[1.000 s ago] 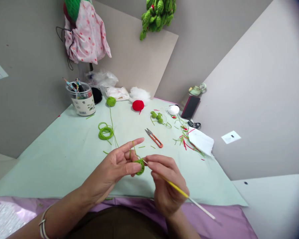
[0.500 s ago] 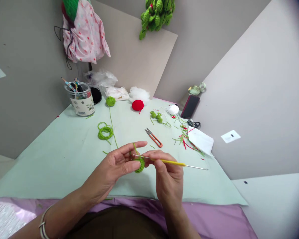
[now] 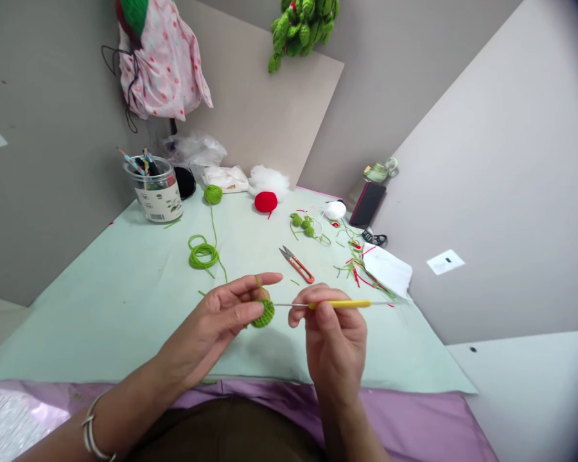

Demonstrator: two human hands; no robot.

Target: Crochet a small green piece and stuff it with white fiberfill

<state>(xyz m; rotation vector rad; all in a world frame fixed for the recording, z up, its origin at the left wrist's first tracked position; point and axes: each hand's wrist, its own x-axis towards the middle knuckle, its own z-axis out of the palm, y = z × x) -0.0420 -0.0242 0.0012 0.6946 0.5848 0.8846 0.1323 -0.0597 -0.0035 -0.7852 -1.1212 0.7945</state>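
Holding, left hand [image 3: 216, 321]: 1 green crochet piece [image 3: 262, 314], pinched between thumb and fingers; index finger extended, 1 yarn strand [image 3: 259, 280] over it.
Right hand [image 3: 334, 337]: clenched on 1 yellow crochet hook [image 3: 340, 304]; shaft level, metal tip at the piece's edge, contact cannot be told.
Piece position: above the near part of the worktop [image 3: 125, 301], at the left fingertips, just left of the right hand.
Worktop count: 1 orange snips [image 3: 297, 264], 1 jar [image 3: 154, 192], 1 green yarn ball [image 3: 212, 194], 1 yarn coil [image 3: 203, 252], 1 red ball [image 3: 266, 201], 1 white ball [image 3: 336, 210].
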